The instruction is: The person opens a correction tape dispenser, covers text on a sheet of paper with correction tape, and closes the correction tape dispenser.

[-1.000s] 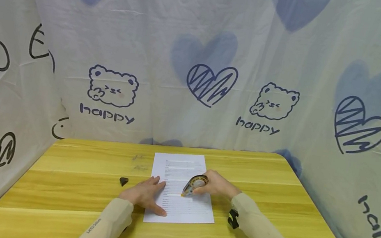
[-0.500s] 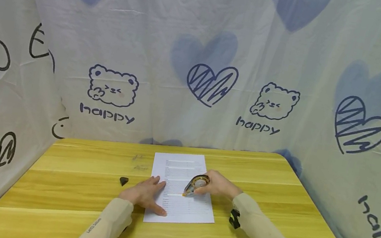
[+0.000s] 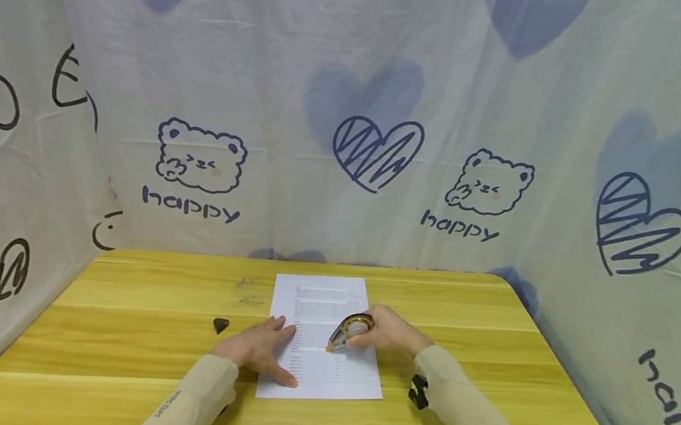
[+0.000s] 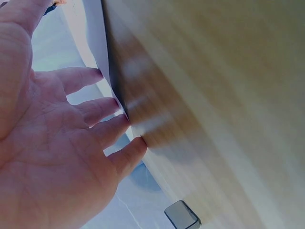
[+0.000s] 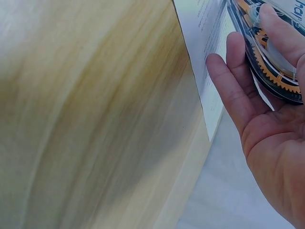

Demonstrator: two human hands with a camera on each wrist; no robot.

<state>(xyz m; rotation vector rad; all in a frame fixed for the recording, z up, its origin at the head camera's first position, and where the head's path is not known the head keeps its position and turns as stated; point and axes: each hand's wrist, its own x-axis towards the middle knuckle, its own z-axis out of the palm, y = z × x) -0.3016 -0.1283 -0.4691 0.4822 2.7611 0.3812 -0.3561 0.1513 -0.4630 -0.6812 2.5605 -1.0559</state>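
Note:
A white printed sheet of paper (image 3: 324, 377) lies on the wooden table, lines of small text running down it. My left hand (image 3: 258, 345) rests with spread fingers on the sheet's left edge; the left wrist view shows the fingers (image 4: 97, 110) fairly straight. In my right hand (image 3: 391, 331) is a correction tape dispenser (image 3: 351, 330), clear-bodied with orange gears inside. Its orange tip meets or hovers just over the paper, near the middle; I cannot tell which. The right wrist view has the thumb pressed on the dispenser (image 5: 276, 78) and the fingers behind it.
A small black cap-like piece (image 3: 220, 325) sits on the table (image 3: 128, 327), left of my left hand. Faint dark marks show on the wood beside the paper's upper left. A white curtain (image 3: 292, 182) with blue hearts and bears hangs behind and at both sides.
The right hand and dispenser have shifted very slightly to the right over the paper, then held still. My left hand stays put.

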